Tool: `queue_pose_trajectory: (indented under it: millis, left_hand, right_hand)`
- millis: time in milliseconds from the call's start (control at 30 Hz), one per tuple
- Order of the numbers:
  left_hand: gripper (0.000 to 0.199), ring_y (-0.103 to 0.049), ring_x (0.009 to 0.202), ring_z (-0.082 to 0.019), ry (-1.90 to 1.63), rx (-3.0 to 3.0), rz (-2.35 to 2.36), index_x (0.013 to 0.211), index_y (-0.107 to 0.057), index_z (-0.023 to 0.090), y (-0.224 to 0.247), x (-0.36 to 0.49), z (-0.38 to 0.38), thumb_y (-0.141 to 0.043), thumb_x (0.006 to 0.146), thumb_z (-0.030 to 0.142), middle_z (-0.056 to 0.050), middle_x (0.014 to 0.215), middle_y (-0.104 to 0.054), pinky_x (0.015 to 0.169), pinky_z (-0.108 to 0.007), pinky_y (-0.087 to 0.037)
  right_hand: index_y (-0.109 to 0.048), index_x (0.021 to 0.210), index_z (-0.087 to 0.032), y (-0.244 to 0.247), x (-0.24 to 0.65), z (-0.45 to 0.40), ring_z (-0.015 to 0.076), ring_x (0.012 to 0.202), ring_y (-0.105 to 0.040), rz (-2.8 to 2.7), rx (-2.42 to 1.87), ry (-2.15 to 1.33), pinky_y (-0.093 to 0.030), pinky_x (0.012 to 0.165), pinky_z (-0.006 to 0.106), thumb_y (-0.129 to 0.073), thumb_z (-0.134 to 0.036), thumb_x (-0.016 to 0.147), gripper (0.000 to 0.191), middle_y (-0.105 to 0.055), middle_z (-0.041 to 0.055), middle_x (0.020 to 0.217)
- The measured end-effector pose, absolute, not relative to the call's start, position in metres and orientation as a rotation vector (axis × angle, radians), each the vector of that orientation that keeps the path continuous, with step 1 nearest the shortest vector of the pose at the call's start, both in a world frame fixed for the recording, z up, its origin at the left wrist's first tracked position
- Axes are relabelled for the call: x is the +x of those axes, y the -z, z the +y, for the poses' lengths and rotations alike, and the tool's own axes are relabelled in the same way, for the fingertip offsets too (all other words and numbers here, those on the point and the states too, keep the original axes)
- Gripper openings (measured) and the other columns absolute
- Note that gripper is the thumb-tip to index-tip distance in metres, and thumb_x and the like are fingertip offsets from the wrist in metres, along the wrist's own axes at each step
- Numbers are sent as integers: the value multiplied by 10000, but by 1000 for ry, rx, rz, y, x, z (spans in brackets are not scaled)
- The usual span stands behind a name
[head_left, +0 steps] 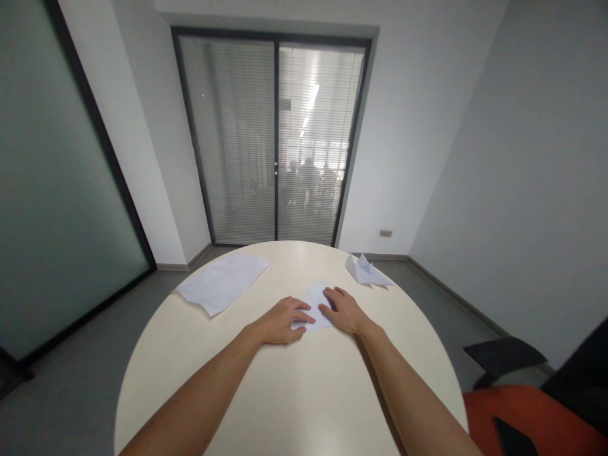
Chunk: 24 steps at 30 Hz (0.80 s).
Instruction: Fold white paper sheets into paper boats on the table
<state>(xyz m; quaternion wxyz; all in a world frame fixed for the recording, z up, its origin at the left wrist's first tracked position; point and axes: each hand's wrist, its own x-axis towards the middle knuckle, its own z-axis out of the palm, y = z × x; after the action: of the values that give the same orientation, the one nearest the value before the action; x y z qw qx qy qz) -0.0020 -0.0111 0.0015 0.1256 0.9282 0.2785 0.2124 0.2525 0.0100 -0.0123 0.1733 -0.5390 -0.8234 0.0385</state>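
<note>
A small sheet of white paper [317, 303] with slanted edges lies flat on the round table [304, 386], between my hands. My left hand [285, 320] rests on its left part, fingers spread and stretched out over the paper. On the right side of the same sheet lies my right hand [346, 309], fingers extended and slightly apart. Both palms face down, and parts of the paper are hidden under the fingers.
Larger white paper [223, 282] lies at the table's far left, near the edge. Folded paper pieces [365, 272] with raised points sit at the far right edge. A red-seated office chair [522, 411] stands to the right. Beyond are glass panels with blinds [228, 139].
</note>
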Motion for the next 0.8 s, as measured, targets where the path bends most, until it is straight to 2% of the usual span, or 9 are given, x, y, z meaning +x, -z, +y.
queue_pose_trajectory:
  millis: [100, 267, 400, 667, 800]
  left_hand:
    - [318, -537, 1198, -245, -623, 2700, 807, 1155, -711, 315, -5, 0, -14, -642, 845, 288, -46, 1270, -623, 1105, -435, -367]
    - [335, -555, 1160, -251, -620, 2700, 807, 1157, -696, 277, -6, 4, -16, -673, 828, 333, -65, 1222, -628, 1104, -433, -364]
    - [385, -549, 1189, -255, -609, 2702, 814, 1190, -662, 272, -4, 5, -16, -691, 811, 335, -61, 1234, -618, 1169, -474, -267]
    - [423, -542, 1213, -257, -574, 2722, 886, 1222, -626, 273, -6, 4, -16, -638, 798, 264, -53, 1259, -633, 1176, -499, -233]
    - [361, -542, 1220, -250, -596, 2736, 982, 1207, -627, 263, -4, 0, -13, -592, 849, 291, -53, 1253, -643, 1183, -504, -207]
  right_hand:
    - [-536, 1373, -124, 16, 250, 10, 314, 1392, -378, -2355, -1552, -80, -249, 1158, 462, -515, -436, 900, 567, -485, 165, 1475]
    - [-516, 1397, -130, 14, 247, 9, 309, 1369, -403, -2370, -1524, -109, -261, 1144, 471, -525, -415, 885, 586, -473, 164, 1483]
    - [-513, 1398, -124, 10, 246, 7, 301, 1346, -425, -2381, -1510, -121, -283, 1126, 459, -529, -415, 888, 587, -490, 165, 1468]
    - [-621, 1273, -159, 2, 246, 5, 313, 1252, -490, -2358, -1517, -69, -361, 1051, 435, -504, -456, 926, 472, -583, 136, 1377]
    - [-667, 1192, -163, 0, 245, 4, 303, 1166, -527, -2318, -1543, -20, -380, 1018, 416, -504, -480, 930, 442, -640, 137, 1275]
